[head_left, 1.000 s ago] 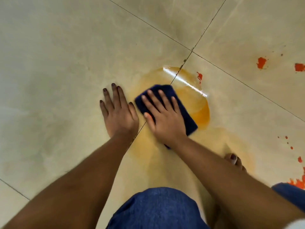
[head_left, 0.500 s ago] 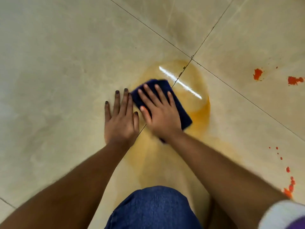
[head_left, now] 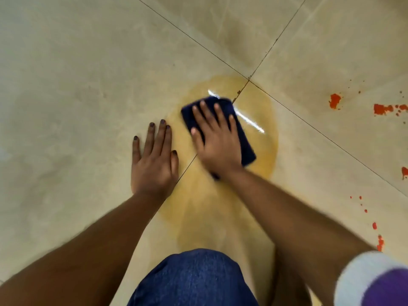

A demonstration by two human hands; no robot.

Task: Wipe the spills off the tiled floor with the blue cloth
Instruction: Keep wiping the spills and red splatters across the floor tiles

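A folded dark blue cloth point(head_left: 244, 140) lies on the beige tiled floor point(head_left: 77, 74), in the middle of a wide orange-yellow smear point(head_left: 265, 120) that crosses a tile joint. My right hand point(head_left: 217, 142) presses flat on the cloth with fingers spread, covering most of it. My left hand point(head_left: 154, 160) rests flat on the floor just left of the smear, fingers together, holding nothing. Red-orange splatters point(head_left: 383, 108) lie on the tile at the far right.
More red-orange drops point(head_left: 380, 240) run down the right edge. My denim-covered knee point(head_left: 194, 279) fills the bottom centre. A white and purple sleeve point(head_left: 373, 281) shows at the bottom right. Dark grout lines cross above the smear.
My right hand has slid the cloth forward and slightly right across the smear. The orange pool has thinned and spread paler. My left hand has stayed planted.
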